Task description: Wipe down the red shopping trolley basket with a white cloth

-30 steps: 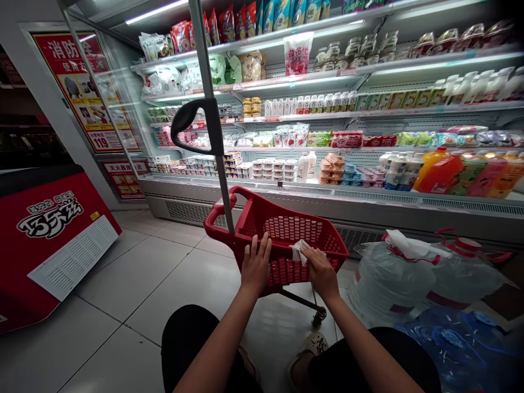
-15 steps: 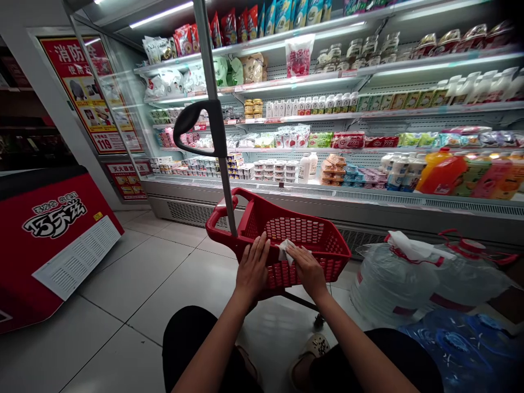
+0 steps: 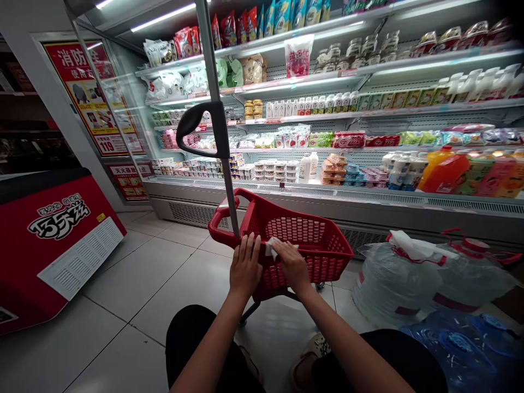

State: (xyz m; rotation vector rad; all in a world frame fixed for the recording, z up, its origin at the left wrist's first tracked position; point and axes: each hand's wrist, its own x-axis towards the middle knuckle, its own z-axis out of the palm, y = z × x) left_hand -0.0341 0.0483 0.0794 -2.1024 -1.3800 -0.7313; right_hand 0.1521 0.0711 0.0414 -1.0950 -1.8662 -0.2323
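Note:
A red plastic shopping cart basket with perforated sides stands right in front of me. My left hand lies on its near side below the pole, fingers stretched out over the rim. In my right hand is a white wipe, pressed against the near rim just right of my left hand. The fingers bend over the wipe and cover part of it. A grey pole with a black handle rises from the cart's left end.
A lit refrigerated display with several stocked shelves runs behind the cart. On the right stand large wrapped water jugs and blue bottles. A red freezer chest is at left. My knees flank the near floor.
My right hand has slid left along the rim with the wipe, closer to my left hand. My left hand has shifted slightly left and down. The cart's undercarriage looks slightly turned.

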